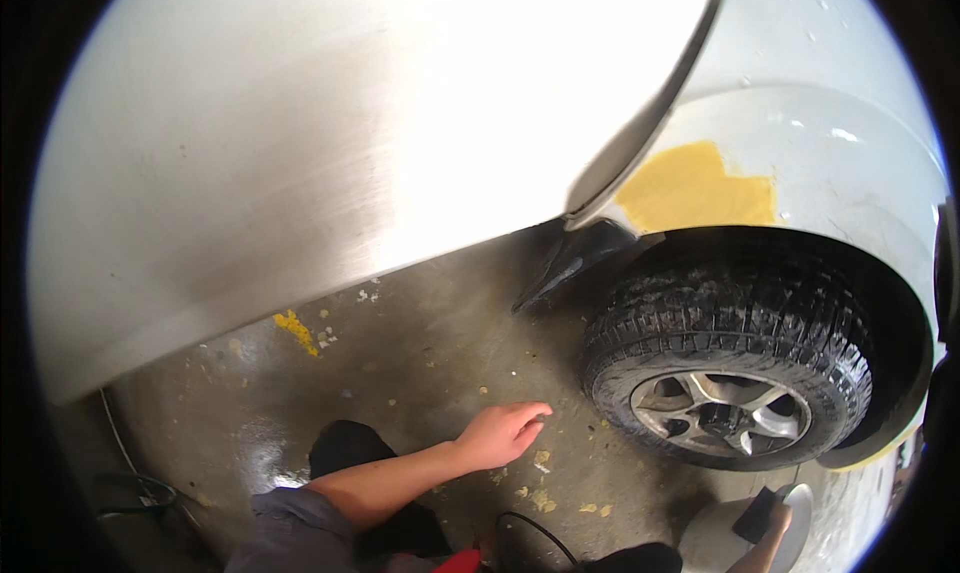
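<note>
My left hand [505,435] reaches out over the floor, left of the car's wheel [720,413] and apart from it. Its fingers are curled together; a small dark spot shows at the fingertips, too small to name. At the lower right, my right hand [781,521] grips a dark flat sheet, like sandpaper [755,515], over a pale round container [700,536]. Above the wheel, a yellow filler patch [700,188] covers part of the white fender [830,153] along the arch edge.
A large white door panel [300,123] fills the upper left. Below it lies a wet concrete floor [420,343] with yellow paint flecks [296,333]. A black hose or cable [540,526] curves near my legs, and a thin line [118,433] runs along the left.
</note>
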